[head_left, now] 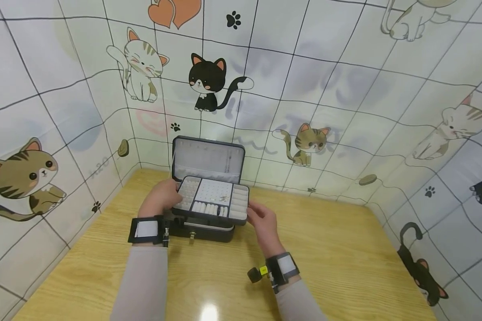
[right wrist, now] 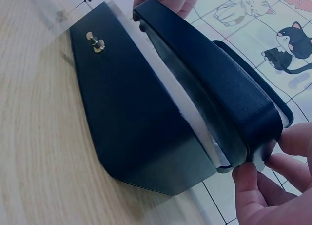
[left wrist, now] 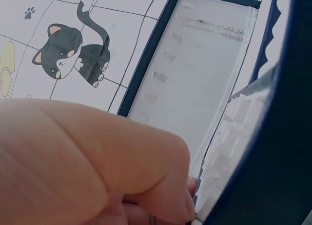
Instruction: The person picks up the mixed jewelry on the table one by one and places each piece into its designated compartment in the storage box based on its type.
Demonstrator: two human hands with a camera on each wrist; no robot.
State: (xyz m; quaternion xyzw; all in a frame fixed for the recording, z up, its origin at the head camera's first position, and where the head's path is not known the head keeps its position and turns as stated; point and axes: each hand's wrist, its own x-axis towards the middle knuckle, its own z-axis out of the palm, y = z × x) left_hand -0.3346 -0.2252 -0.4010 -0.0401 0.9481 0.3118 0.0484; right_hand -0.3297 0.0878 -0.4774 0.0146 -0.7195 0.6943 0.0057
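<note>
A dark blue jewelry box stands on the table, its lid raised at the back. Above the base is its upper tray, lifted at the front, with white compartments and ring rolls. My left hand grips the tray's left end, thumb on the rim; in the left wrist view its fingers are partly hidden. At the right end, the fingers and thumb of my right hand pinch the tray's corner. Between base and tray a gap shows in the right wrist view. A brass clasp sits on the base's front.
Thin chains hang inside the lid. Small jewelry lies on the tray's white middle panel. Behind the box rises a wall covering with cat drawings. The wooden table extends to the right and in front.
</note>
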